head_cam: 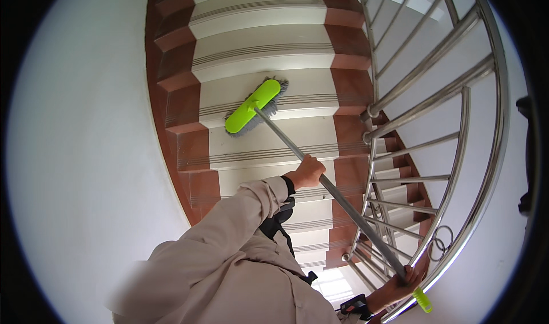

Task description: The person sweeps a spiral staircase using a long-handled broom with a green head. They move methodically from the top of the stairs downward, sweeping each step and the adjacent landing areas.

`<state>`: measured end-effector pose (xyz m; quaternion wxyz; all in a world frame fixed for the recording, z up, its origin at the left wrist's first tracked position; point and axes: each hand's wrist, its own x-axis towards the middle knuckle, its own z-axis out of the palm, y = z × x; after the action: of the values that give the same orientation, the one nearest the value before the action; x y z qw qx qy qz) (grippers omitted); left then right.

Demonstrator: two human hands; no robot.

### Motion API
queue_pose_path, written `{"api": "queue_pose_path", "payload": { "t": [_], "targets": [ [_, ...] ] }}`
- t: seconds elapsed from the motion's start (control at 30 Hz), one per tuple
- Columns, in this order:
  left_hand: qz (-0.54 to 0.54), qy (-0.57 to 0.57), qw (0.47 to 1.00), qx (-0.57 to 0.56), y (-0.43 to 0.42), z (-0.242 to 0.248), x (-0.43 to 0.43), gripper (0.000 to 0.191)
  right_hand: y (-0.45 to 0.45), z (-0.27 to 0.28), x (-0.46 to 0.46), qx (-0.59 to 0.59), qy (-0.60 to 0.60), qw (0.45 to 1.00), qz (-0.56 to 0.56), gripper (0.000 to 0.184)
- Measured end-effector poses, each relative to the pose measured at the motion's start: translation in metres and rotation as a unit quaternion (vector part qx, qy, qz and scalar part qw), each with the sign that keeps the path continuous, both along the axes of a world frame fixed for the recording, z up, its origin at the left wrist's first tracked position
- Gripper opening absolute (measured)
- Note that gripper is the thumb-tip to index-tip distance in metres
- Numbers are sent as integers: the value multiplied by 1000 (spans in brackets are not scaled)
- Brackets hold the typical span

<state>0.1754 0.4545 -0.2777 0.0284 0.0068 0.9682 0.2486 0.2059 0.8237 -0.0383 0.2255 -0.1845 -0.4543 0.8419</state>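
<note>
A flat mop with a bright green plastic head (253, 106) and grey fringed pad (271, 108) lies diagonally across a stair tread, partly over its grooved front edge. Its metal pole (356, 216) slants down to the right, towards my body. My left hand (306, 171) grips the pole around its middle. Lower right, beside the handrail, my right hand (401, 284) is closed around the pole's upper end, just above the green end grip (423, 300). A black strapped device (357, 306) sits on my right wrist.
Cream steps with red-brown side bands (354, 88) run through the middle. A white wall (85, 152) borders the left. Along the right stands a stainless steel railing (499, 122) with bars and ring ornaments (441, 242); another flight (392, 186) shows through it.
</note>
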Motion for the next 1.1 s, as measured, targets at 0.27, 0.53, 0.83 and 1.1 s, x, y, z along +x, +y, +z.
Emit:
{"api": "queue_pose_path", "payload": {
  "t": [0.27,0.53,0.83,1.1],
  "targets": [
    [-11,59,998,24,-4,-4,10,7,7,-8,14,-113,59,992,21,36],
    [-39,24,999,27,-7,11,30,8,-5,4,66,-46,23,998,-43,29],
    [-137,9,991,12,32,7,33,13,9,13,139,15,-11,991,-135,24],
    [-245,-110,962,52,87,21,67,5,62,26,183,-15,53,984,-171,35]
  ]
}}
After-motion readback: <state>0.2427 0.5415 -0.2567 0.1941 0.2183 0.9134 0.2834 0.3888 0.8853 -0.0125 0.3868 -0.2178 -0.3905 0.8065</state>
